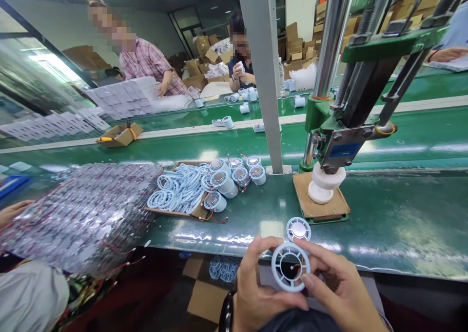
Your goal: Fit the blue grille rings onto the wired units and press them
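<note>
Both hands (pixel 256 293) (pixel 340 293) gripping ring frame (pixel 290 266), finished disc (pixel 298 229) just beyond; press (pixel 329 137) behind

factory assembly line: green conveyor (pixel 402 137), hand press (pixel 340 127)

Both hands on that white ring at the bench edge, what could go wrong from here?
1. The white ring is pinched only at its rim by the left hand and right hand, out past the bench edge; a slip could drop it toward the floor boxes.
2. The round part lies close to that edge and might get knocked off.
</note>
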The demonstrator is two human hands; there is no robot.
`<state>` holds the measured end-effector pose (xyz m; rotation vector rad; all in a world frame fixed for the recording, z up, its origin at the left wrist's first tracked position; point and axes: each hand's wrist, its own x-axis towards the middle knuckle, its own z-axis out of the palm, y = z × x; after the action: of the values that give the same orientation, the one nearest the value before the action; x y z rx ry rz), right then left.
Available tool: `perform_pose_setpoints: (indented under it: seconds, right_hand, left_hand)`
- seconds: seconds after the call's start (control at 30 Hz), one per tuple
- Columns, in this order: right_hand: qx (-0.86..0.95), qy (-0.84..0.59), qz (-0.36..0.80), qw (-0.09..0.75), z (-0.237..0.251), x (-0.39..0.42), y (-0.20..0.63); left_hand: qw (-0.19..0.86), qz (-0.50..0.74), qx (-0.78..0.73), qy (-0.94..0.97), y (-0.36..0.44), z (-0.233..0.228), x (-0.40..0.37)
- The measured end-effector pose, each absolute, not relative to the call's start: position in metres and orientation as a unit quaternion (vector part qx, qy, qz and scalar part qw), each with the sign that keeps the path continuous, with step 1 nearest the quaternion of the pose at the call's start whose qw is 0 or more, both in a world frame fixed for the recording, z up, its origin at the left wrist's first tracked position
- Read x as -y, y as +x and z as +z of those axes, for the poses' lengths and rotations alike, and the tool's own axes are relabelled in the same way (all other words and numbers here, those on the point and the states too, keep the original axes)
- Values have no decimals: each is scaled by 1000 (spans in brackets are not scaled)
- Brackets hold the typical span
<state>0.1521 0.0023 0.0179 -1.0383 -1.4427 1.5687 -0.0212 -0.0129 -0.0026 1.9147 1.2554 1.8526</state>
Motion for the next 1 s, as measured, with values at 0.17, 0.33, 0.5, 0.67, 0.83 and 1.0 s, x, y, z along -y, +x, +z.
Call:
perform_pose_setpoints:
  seconds: [0.17, 0.33, 0.5, 0.67, 0.83, 1.0]
  right_hand:
    - [631, -411, 518, 405, 22, 4, 157]
    - [636, -413, 500, 417, 23, 5, 155]
    - [634, -412, 507, 414, 19, 5, 155]
    - [647, -407, 498, 410, 20, 3, 154]
    - [738, -398, 386, 385, 16, -9, 158]
    - [737, -507, 231, 384, -5, -34, 184]
  left_hand:
    - [144, 653, -391, 632, -19, -2, 15]
    - [168, 648, -405, 623, -18, -4, 17]
    - [188, 631, -421, 624, -19, -8, 21]
    - [165, 580, -454, 656, -23, -3, 18]
    - [102, 500, -468, 721, -35, -14, 22]
    - [121, 499, -521, 682, -49, -79, 73]
